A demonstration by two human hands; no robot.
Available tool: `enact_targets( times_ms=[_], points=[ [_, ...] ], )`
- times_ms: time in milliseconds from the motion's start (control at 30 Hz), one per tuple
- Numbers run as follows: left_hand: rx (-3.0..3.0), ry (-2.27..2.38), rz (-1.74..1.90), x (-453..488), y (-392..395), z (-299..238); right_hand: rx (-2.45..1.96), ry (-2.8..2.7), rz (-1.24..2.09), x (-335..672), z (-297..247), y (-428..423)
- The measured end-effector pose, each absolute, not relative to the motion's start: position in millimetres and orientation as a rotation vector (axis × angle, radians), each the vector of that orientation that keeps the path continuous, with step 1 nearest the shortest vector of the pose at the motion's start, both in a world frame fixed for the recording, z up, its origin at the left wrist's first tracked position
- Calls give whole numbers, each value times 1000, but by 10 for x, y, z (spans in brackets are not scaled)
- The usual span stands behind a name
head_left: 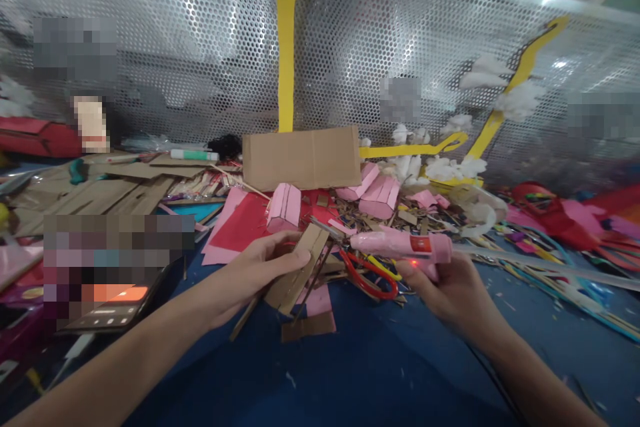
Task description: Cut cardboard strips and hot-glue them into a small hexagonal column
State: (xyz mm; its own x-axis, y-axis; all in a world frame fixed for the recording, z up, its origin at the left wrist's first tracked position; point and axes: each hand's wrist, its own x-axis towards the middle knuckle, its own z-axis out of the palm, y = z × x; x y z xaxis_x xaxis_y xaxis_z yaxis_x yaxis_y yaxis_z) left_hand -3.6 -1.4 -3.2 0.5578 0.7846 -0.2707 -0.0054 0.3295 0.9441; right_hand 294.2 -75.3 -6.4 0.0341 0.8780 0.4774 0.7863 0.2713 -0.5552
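Observation:
My left hand (267, 267) grips a folded piece of brown cardboard (299, 270), tilted, with the thumb on its upper face. In my right hand (445, 287) is a pink hot glue gun (395, 243) with a lit red light. Its nozzle points left and lies close to the cardboard's upper right end; whether they touch I cannot tell. A long clear glue stick (530, 263) runs out of the gun's rear to the right. Below the gun lie scissors with red-orange handles (367, 280). A pink-covered cardboard box shape (284, 207) stands just beyond my left hand.
A cardboard box (300, 159) with yellow strips stands against a perforated metal panel (200, 47). More pink box shapes (380, 197), cardboard scraps (410, 217) and white fluff (455, 170) lie to its right. Flat cardboard sheets (115, 193) and a glue tube (194, 155) are at left.

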Motion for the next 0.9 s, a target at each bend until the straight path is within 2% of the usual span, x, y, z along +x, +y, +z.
enact_targets(
  times_ms=[900],
  points=[
    [1114, 817, 611, -59, -1, -54, -1434, -1857, 334, 2865, -1, -803]
  ],
)
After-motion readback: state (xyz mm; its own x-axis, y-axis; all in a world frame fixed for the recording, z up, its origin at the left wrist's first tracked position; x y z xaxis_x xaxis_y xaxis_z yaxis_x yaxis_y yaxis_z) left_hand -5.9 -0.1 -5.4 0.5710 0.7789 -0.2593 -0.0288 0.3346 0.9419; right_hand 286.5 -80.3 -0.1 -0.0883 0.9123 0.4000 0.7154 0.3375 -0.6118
